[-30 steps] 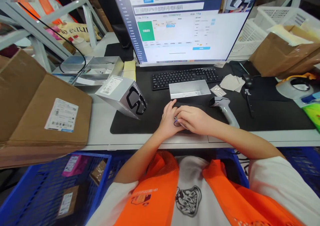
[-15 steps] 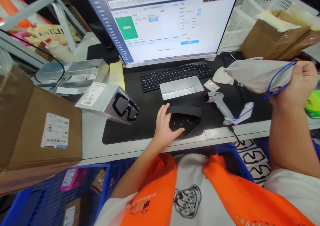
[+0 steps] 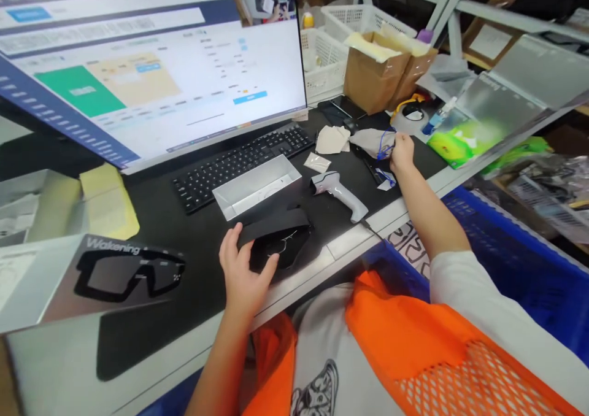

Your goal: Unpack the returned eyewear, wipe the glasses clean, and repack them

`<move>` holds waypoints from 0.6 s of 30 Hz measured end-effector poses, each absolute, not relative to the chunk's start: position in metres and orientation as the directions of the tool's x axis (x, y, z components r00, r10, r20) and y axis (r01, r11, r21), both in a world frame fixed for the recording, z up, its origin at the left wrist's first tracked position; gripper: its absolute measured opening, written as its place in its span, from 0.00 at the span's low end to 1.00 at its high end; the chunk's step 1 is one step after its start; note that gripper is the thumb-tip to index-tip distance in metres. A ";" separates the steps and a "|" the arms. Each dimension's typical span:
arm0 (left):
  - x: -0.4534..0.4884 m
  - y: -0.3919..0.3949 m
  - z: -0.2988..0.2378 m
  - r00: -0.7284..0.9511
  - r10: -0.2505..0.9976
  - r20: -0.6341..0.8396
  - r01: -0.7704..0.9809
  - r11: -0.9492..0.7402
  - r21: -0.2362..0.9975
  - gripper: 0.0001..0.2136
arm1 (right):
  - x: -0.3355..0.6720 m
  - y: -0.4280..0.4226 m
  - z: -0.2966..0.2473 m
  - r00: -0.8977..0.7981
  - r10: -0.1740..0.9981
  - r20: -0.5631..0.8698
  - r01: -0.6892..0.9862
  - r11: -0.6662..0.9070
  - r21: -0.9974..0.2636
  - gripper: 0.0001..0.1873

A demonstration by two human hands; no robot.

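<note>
My left hand (image 3: 248, 269) grips the left end of an open black glasses case (image 3: 294, 223), fingers over the lid side and thumb at the front. Thin-framed glasses (image 3: 286, 244) lie inside it. Out to the right, my right hand (image 3: 402, 153) is closed on the end of a grey drawstring pouch (image 3: 368, 140) with a blue cord. The pouch is low over the mat, and whether it touches the mat I cannot tell. An open silver box (image 3: 257, 189) lies behind the case. A grey barcode scanner (image 3: 338, 194) rests between my hands.
A monitor (image 3: 184, 97) and keyboard (image 3: 243, 161) stand at the back. At the left is a silver box with glasses printed on it (image 3: 124, 275). Cardboard boxes (image 3: 372, 78) and white baskets (image 3: 324, 63) fill the back right. A blue crate (image 3: 506, 250) sits below the desk.
The view has swung to the right. My right hand has lowered the pouch from above the desk to near the mat. My left hand stays on the glasses case.
</note>
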State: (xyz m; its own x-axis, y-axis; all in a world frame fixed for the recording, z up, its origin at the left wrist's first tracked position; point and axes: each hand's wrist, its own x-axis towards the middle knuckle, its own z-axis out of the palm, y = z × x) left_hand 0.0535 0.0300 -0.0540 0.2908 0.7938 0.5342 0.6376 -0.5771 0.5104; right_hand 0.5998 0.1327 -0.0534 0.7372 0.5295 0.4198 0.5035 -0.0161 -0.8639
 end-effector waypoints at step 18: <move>0.055 0.029 -0.054 0.283 0.764 0.579 0.624 -0.606 0.494 0.12 | 0.544 -0.006 -0.053 0.035 0.935 0.353 0.979 0.038 -0.198 0.16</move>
